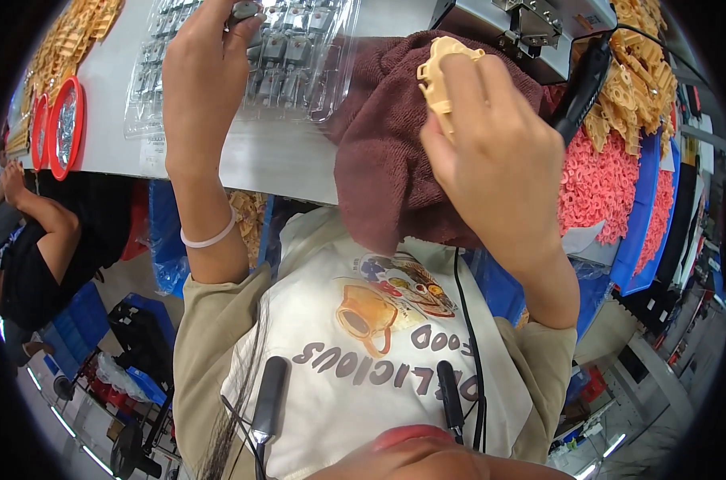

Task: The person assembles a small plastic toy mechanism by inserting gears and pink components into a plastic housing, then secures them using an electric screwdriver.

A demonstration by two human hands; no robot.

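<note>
Left hand (207,76) pinches a small grey part (244,11) over the clear tray (299,56) at desk's far edge; right hand (491,152) clamps tan piece (439,76) above towel (387,152); keep both grips firm, seat squarely.

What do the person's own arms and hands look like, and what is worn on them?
Both forearms are bare. The left hand has a thin pale pink band around its wrist. The right hand wears nothing. Short beige sleeves cover the upper arms. No gloves or rings are visible.

Both arms reach forward, left hand (207,68) and right hand (491,152) each in a closed grip.
</note>
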